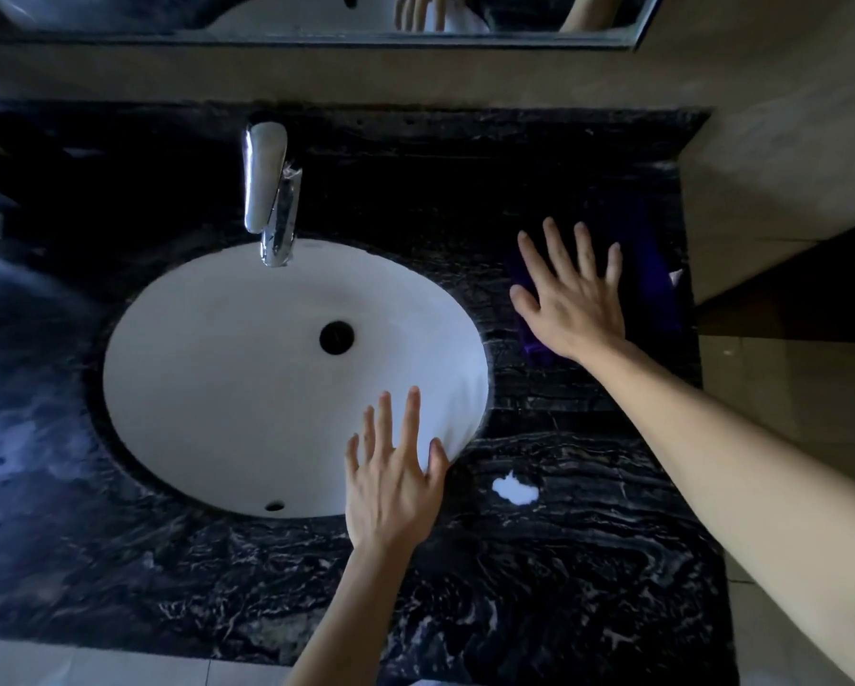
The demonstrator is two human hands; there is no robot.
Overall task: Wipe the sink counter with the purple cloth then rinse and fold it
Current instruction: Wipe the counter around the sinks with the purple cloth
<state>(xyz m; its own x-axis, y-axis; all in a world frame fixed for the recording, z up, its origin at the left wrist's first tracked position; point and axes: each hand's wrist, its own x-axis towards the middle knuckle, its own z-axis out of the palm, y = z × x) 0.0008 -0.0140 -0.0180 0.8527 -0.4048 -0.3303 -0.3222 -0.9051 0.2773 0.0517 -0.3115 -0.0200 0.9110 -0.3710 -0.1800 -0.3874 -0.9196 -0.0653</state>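
Purple folded cloth is seen on the black veined marble table, right of the white oval basin; the right hand is spread flat over it, nothing clasped; the left hand is splayed, empty, farther off.

A chrome faucet is standing at the counter's back edge, its spout reaching out over the far rim of the white oval basin. A dark drain hole is showing in the basin's floor, and a small overflow slot is sitting in its near wall. A mirror is hanging above the back edge, and beige wall is rising beyond the right edge.
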